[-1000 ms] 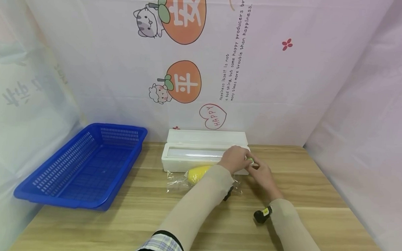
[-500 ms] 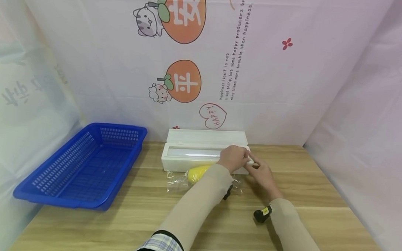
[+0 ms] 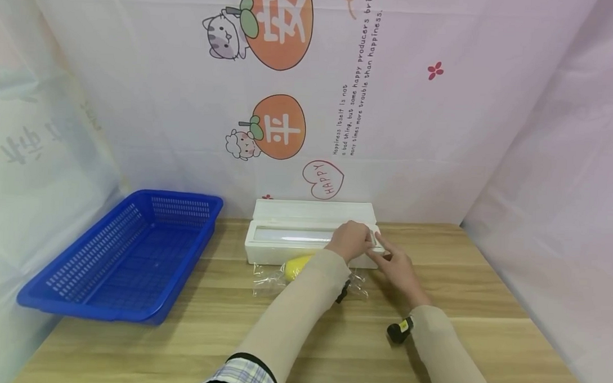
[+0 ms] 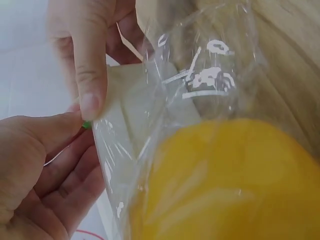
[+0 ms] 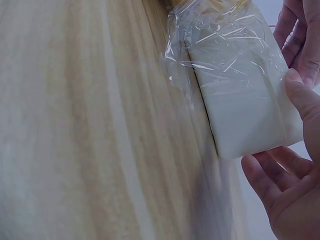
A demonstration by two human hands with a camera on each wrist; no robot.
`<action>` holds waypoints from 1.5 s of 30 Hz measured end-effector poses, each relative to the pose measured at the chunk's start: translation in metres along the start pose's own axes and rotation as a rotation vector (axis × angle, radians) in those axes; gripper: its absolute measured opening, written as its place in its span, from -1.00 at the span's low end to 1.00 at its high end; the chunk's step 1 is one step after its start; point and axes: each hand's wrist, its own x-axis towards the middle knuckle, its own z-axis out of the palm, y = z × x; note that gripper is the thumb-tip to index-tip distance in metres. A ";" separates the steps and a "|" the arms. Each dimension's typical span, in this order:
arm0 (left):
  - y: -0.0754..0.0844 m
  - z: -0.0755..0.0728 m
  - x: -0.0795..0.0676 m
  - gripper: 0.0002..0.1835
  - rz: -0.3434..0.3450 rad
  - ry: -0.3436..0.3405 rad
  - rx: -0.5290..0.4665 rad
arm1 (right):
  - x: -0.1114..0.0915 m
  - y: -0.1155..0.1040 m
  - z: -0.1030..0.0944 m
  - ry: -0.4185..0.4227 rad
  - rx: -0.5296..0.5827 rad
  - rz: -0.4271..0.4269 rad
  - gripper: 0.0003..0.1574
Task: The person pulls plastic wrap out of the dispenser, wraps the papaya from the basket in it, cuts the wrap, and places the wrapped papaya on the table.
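A long white cling film dispenser (image 3: 304,254) stands against the back wall with its lid (image 3: 313,211) raised. Clear film (image 5: 235,47) hangs over its front and over a yellow rounded thing (image 4: 235,185), which my left sleeve partly covers in the head view. My left hand (image 3: 350,240) reaches across to the dispenser's right part. Its thumb and forefinger pinch a small green slider (image 4: 87,124) at the top edge, mostly hidden by the fingers. With thumb on top and fingers at the end face, my right hand (image 3: 397,271) grips the dispenser's right end.
A blue plastic basket (image 3: 182,255) with slotted walls stands on the left of the wooden table (image 3: 371,363). Behind the dispenser hangs a printed white cloth (image 3: 405,133), and pale sheets close off both sides.
My left hand has slid slightly left along the dispenser, away from its right end. The green piece seen between the hands earlier is hidden in the head view. My right hand stays at the end.
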 end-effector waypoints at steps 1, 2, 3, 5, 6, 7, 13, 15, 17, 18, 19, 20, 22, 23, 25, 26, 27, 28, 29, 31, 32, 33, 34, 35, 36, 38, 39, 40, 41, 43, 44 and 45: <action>-0.001 0.000 0.000 -0.87 0.006 -0.003 -0.006 | 0.000 -0.001 0.000 -0.001 0.001 0.006 -0.11; -0.002 -0.001 0.000 -0.88 0.010 -0.007 -0.013 | -0.001 -0.002 -0.001 -0.005 0.001 0.013 -0.10; -0.002 -0.001 0.000 -0.88 0.012 -0.010 -0.016 | -0.001 -0.002 -0.001 -0.009 0.000 0.019 -0.09; -0.002 -0.002 -0.001 -0.89 0.009 -0.018 -0.019 | -0.001 -0.003 -0.001 -0.012 -0.007 0.030 -0.07; -0.002 -0.003 -0.001 -0.89 0.005 -0.022 -0.007 | -0.002 -0.003 -0.002 -0.011 -0.008 0.036 -0.06; -0.001 -0.004 -0.002 -0.88 -0.001 -0.024 0.010 | -0.002 -0.003 -0.002 -0.011 -0.011 0.040 -0.06; 0.002 -0.006 -0.005 -0.85 -0.066 -0.035 0.101 | -0.002 -0.004 -0.001 -0.013 -0.005 0.057 -0.06; 0.000 -0.007 -0.006 -0.85 -0.066 -0.035 0.085 | -0.002 -0.004 -0.001 -0.016 0.000 0.063 -0.06; -0.003 -0.007 -0.007 -0.84 -0.053 -0.031 0.064 | -0.002 -0.005 0.000 -0.021 0.004 0.066 -0.05; -0.005 -0.008 -0.008 -0.84 -0.046 -0.030 0.050 | -0.002 -0.005 0.000 -0.024 0.005 0.068 -0.05; -0.007 -0.009 -0.009 -0.85 -0.037 -0.029 0.034 | -0.002 -0.005 -0.001 -0.023 0.003 0.072 -0.05; -0.009 -0.009 -0.009 -0.86 -0.030 -0.029 0.016 | -0.002 -0.005 -0.001 -0.020 0.003 0.076 -0.05; -0.013 -0.010 -0.010 -0.87 -0.018 -0.028 -0.021 | -0.002 -0.006 -0.001 -0.008 0.000 0.083 -0.06; -0.015 -0.011 -0.010 -0.88 -0.017 -0.029 -0.039 | -0.002 -0.007 -0.001 -0.006 -0.003 0.086 -0.06; -0.018 -0.011 -0.011 -0.90 -0.017 -0.031 -0.061 | -0.002 -0.006 -0.001 -0.006 -0.008 0.085 -0.06; -0.019 -0.011 -0.011 -0.90 -0.016 -0.032 -0.064 | -0.001 -0.006 -0.001 -0.005 -0.007 0.083 -0.05; -0.019 -0.011 -0.010 -0.90 -0.012 -0.033 -0.059 | -0.001 -0.006 -0.001 -0.004 -0.007 0.082 -0.05; -0.020 -0.011 -0.011 -0.90 -0.012 -0.036 -0.055 | -0.001 -0.006 -0.001 -0.008 -0.006 0.082 -0.05; -0.020 -0.011 -0.011 -0.89 -0.010 -0.037 -0.037 | -0.001 -0.005 -0.001 -0.011 -0.004 0.080 -0.05; -0.019 -0.012 -0.011 -0.87 -0.006 -0.040 -0.005 | -0.001 -0.005 0.000 -0.008 -0.003 0.083 -0.05; -0.018 -0.013 -0.011 -0.87 -0.008 -0.043 0.008 | -0.002 -0.005 0.000 -0.007 0.001 0.086 -0.05; -0.017 -0.013 -0.012 -0.86 -0.010 -0.046 0.024 | -0.002 -0.005 0.000 -0.008 0.001 0.089 -0.05; -0.016 -0.014 -0.012 -0.85 -0.014 -0.050 0.043 | -0.002 -0.005 0.000 -0.009 0.000 0.091 -0.05; -0.016 -0.014 -0.012 -0.85 -0.022 -0.052 0.063 | -0.003 -0.006 0.000 -0.008 -0.002 0.092 -0.05; -0.016 -0.015 -0.013 -0.85 -0.030 -0.054 0.080 | -0.003 -0.006 0.000 -0.007 -0.004 0.091 -0.05; -0.015 -0.015 -0.013 -0.84 -0.042 -0.059 0.116 | -0.003 -0.006 0.000 -0.005 -0.007 0.090 -0.05; -0.015 -0.016 -0.014 -0.83 -0.048 -0.063 0.130 | -0.003 -0.006 0.000 -0.004 -0.012 0.089 -0.06; -0.015 -0.016 -0.014 -0.83 -0.052 -0.064 0.140 | -0.002 -0.006 0.000 -0.003 -0.014 0.088 -0.06; -0.015 -0.016 -0.014 -0.83 -0.054 -0.065 0.144 | -0.002 -0.006 0.000 -0.005 -0.018 0.088 -0.05; -0.016 -0.018 -0.016 -0.83 -0.046 -0.066 0.137 | -0.002 -0.005 0.000 -0.007 -0.022 0.087 -0.05; -0.017 -0.018 -0.017 -0.83 -0.040 -0.066 0.129 | -0.001 -0.005 -0.001 -0.007 -0.022 0.089 -0.05; -0.019 -0.019 -0.017 -0.83 -0.032 -0.065 0.119 | -0.001 -0.004 -0.001 -0.008 -0.019 0.090 -0.04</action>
